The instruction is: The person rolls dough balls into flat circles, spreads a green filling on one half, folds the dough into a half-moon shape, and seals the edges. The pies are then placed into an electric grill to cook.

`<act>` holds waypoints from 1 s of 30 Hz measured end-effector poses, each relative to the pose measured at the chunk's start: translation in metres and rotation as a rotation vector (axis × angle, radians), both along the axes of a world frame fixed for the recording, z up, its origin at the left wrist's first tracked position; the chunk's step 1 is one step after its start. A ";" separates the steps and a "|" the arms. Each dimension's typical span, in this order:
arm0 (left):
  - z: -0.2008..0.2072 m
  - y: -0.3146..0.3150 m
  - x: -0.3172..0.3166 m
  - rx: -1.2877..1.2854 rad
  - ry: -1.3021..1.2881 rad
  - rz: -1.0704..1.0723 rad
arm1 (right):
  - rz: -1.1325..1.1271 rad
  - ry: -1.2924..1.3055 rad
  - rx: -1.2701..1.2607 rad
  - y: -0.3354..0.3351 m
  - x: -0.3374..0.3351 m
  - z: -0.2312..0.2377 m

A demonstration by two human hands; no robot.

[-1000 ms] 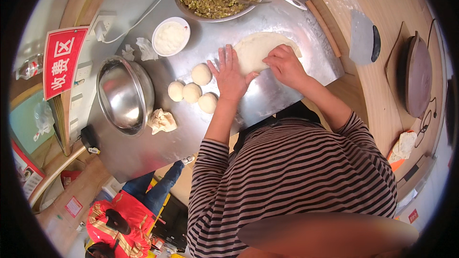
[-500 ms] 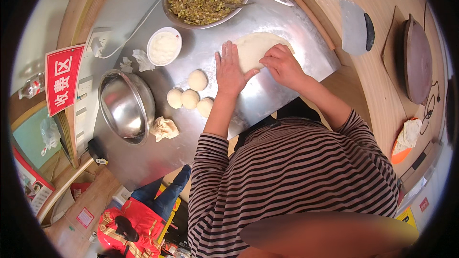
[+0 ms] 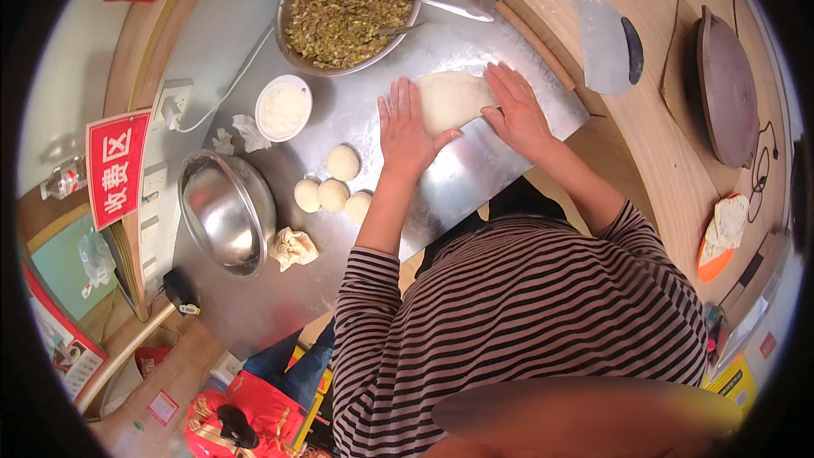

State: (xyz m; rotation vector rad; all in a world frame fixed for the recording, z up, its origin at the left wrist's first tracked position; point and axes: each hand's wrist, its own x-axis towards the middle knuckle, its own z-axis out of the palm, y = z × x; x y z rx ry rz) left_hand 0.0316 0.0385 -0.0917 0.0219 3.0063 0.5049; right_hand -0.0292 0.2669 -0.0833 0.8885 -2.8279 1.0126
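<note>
The dough (image 3: 451,100) looks soft, best cupped at its left and right edges, where left hand (image 3: 409,134) and right hand (image 3: 517,117) lie unclenched

Likely food-shop kitchen, steel table (image 3: 458,182) bearing 4 dough balls (image 3: 333,195) and filling bowl (image 3: 339,71), sign (image 3: 119,168) showing left of it

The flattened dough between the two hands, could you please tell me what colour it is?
The dough is pale cream, seen best in the head view.
</note>
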 end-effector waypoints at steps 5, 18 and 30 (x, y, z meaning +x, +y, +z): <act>0.002 0.007 -0.006 0.012 -0.040 -0.012 | 0.015 -0.061 0.165 0.025 -0.004 -0.003; 0.004 0.017 0.000 -0.001 -0.052 -0.009 | 0.327 -0.115 0.382 -0.003 -0.013 0.010; -0.010 -0.001 0.055 0.018 -0.032 0.062 | 0.467 -0.024 0.377 -0.037 -0.013 -0.006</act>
